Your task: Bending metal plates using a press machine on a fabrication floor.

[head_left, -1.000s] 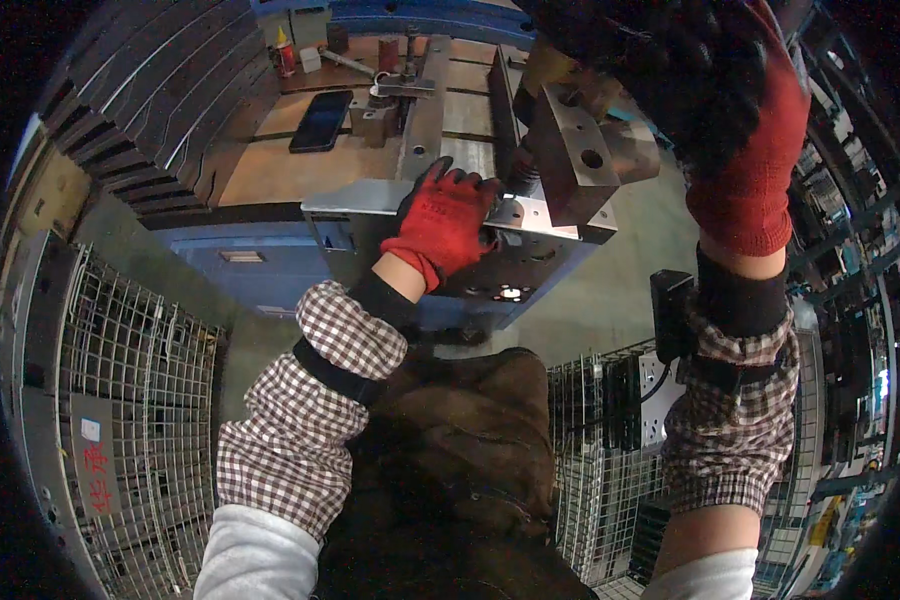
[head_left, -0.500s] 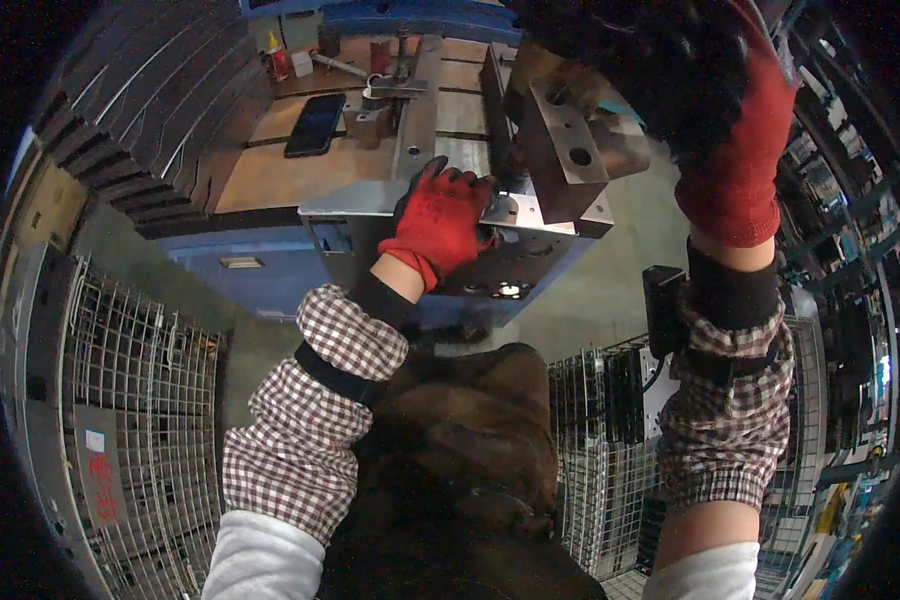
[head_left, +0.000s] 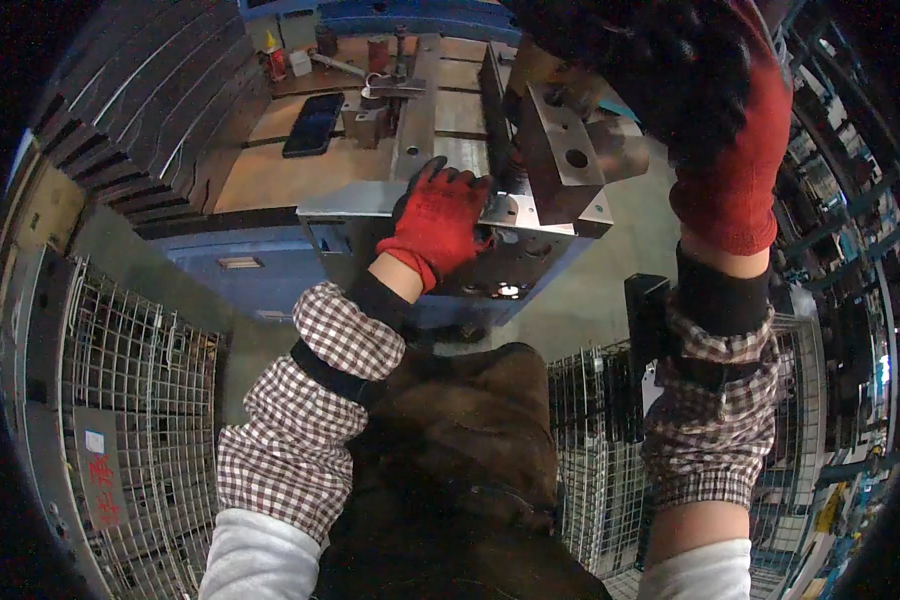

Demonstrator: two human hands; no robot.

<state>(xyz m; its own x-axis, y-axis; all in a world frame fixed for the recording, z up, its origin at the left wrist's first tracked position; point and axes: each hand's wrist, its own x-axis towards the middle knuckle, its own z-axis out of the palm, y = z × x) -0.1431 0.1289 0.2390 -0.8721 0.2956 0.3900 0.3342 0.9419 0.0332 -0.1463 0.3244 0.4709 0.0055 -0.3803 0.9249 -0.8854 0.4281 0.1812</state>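
Note:
My left hand (head_left: 436, 225), in a red glove with dark fingertips, holds the edge of a bent sheet-metal part (head_left: 360, 200). Its fingers lie curled over the top face, and its thumb side rests at the front flange, which has holes. Just right of this hand, a thick steel block (head_left: 562, 150) with round holes stands over the part's right end. My right hand (head_left: 725, 140), in a red and black glove, is raised at the upper right beside a dark mass. Its fingers are lost in the dark there, so what they touch is hidden.
On the slotted worktable (head_left: 270, 180) lie a phone (head_left: 313, 126), a small metal block (head_left: 364, 126) and a red bottle (head_left: 275, 62). Stacked dark sheets (head_left: 150, 110) stand at the left. Wire cages flank me, left (head_left: 140, 370) and right (head_left: 600, 470). Racks (head_left: 860, 250) line the far right.
My right forearm has shifted slightly to the left, the raised hand moving only a little. My left hand stays on the sheet-metal part, and the view has shifted slightly.

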